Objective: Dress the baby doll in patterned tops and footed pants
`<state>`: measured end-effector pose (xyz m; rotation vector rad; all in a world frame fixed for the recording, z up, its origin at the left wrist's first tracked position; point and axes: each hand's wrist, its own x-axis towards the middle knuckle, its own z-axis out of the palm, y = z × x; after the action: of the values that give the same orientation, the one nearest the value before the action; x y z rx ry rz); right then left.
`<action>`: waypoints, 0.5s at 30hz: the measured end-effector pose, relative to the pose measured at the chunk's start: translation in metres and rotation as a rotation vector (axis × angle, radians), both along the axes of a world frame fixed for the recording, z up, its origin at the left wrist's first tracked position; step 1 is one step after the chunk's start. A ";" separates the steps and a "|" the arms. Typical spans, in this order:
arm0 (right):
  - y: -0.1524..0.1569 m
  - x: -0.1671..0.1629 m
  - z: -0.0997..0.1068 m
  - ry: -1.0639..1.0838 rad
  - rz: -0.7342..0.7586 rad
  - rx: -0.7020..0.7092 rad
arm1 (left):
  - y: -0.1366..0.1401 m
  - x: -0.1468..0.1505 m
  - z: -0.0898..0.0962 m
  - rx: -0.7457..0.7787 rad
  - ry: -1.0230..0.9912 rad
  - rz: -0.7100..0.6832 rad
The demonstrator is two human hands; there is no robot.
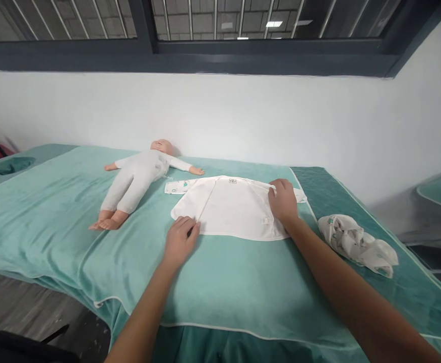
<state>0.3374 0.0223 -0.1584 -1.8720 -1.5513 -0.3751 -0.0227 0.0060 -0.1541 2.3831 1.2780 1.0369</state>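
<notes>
The left hand's fingers (183,223) are loosely bent, a small gap showing between forefinger and thumb, at the lower left edge of a white garment (235,209); whether they grip the cloth, I cannot tell. The right hand (285,201) lies over the garment's right side near the sleeve, fingers bent, their grip likewise unclear. The garment lies spread flat between the hands, its patterned sleeves reaching out left and right, on a green cover (243,287). Beyond the left hand, a doll (140,174) in white clothing lies on its back, arms outstretched. Right of the right forearm sits a crumpled patterned cloth (356,244). Behind stands a white wall (220,116) below a barred window (220,55).
</notes>
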 end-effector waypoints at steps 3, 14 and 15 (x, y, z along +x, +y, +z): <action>-0.003 -0.003 -0.003 -0.043 0.191 -0.087 | 0.000 0.001 0.000 0.000 -0.001 0.005; 0.016 0.008 -0.026 -0.122 0.189 -0.384 | -0.001 0.000 0.001 -0.005 0.008 0.010; 0.017 0.007 -0.027 -0.138 0.176 -0.424 | -0.001 0.000 0.000 -0.005 0.007 0.012</action>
<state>0.3445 0.0388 -0.1849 -2.0307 -1.9958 -0.0998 -0.0224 0.0053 -0.1540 2.3804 1.2969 1.0289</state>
